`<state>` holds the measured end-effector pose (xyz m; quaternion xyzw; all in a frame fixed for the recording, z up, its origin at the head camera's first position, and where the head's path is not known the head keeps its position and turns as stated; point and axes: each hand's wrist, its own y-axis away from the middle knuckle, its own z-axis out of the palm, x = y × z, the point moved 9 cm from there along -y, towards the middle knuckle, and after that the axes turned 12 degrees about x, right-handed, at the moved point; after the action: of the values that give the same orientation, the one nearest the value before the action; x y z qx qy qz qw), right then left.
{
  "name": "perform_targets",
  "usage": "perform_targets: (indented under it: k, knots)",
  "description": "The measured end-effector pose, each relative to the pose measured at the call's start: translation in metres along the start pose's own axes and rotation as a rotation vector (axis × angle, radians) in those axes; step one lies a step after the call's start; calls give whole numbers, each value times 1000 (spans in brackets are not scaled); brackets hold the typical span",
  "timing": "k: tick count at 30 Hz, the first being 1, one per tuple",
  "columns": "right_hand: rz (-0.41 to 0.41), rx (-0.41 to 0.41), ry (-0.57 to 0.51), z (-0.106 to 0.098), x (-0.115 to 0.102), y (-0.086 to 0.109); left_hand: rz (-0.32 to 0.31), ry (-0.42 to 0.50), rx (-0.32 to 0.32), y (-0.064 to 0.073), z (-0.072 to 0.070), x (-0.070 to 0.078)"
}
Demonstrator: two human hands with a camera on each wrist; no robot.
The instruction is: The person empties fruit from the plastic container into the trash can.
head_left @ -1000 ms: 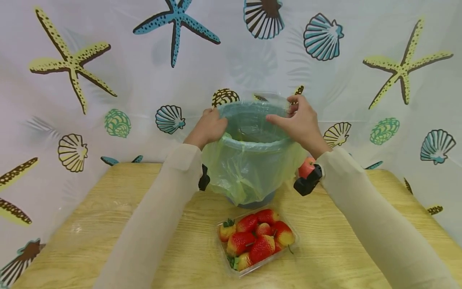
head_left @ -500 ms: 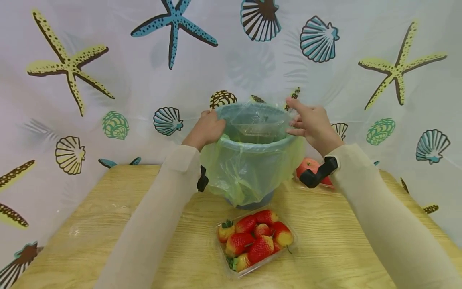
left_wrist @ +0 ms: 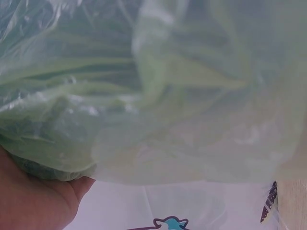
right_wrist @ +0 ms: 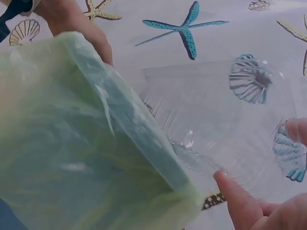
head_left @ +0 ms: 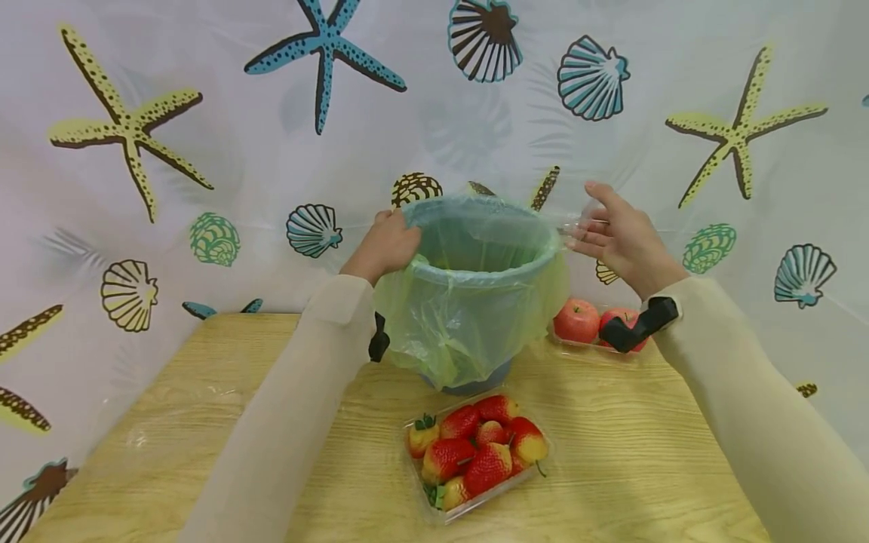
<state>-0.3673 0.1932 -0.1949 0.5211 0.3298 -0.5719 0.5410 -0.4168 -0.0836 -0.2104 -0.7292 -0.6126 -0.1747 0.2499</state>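
Note:
A blue bin point(head_left: 468, 386) stands on the table, lined with a thin yellow-green plastic bag point(head_left: 468, 324) folded down over its rim. My left hand point(head_left: 388, 245) grips the bin's left rim through the bag, and in the left wrist view the bag fills most of the picture. At the right rim, my right hand point(head_left: 627, 245) holds a clear plastic container point(right_wrist: 211, 110) between thumb and fingers. In the right wrist view the container looks hollow and see-through, and overlaps the bin's rim. Its outline is faint in the head view.
A clear tray of strawberries point(head_left: 485, 466) lies in front of the bin. Red apples point(head_left: 575, 322) in another clear tray sit behind the right wrist. The wooden table point(head_left: 611, 452) backs onto a curtain point(head_left: 407, 136) printed with shells and starfish.
My right hand has moved right, away from over the bin's mouth, carrying the clear container toward the right rim. The apples have come into fuller view. My left hand keeps its grip.

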Motion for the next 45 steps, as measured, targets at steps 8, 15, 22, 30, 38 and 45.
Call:
perform_targets:
  k: [8,15,22,30,38,45]
  knots:
    - [57,47,-68,-45,-1,-9,17,-41,-9,0,0,3]
    - [117,41,-155,-81,6,-11,51,-110,-25,-1,0,5]
    - [147,40,-208,-115,10,-10,35,-134,-36,-1,0,2]
    - [146,49,-193,-155,38,-8,29,-137,-54,0,1,2]
    - [109,-1,-175,-173,69,1,24,-126,-54,-1,3,3]
    - [35,-50,11,-179,100,7,14,-114,-44,0,3,4]
